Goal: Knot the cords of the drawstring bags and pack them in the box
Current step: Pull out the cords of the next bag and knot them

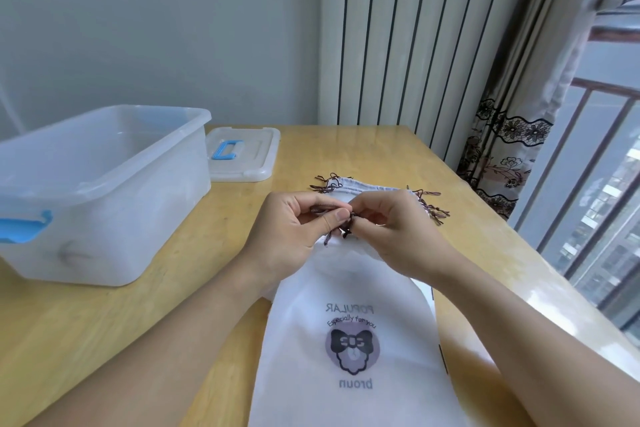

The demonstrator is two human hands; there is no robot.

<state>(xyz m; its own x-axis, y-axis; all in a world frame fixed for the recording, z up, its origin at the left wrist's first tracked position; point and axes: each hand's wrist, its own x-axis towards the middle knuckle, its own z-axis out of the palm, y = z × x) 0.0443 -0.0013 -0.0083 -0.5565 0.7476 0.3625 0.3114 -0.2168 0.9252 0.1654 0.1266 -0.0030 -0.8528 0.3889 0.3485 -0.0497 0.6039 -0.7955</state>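
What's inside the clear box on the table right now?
The box looks empty: through its open top and clear walls only bare plastic shows. The near wall blurs the floor, so something flat there could go unseen.

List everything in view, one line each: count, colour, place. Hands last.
Box: one, clear with blue latch, lid off, table's left.
Lid: one, clear with blue handle, flat beside the box's right.
Top bag: one, white with printed logo, table centre.
Bags beneath: white, count unclear, far edges showing past the hands.
Cords: dark, at the top bag's mouth between the hands; more fringe the far bags' corners.
Table: one, light wood.
Curtain: patterned, right.
Left hand: pinches cords.
Right hand: pinches cords.
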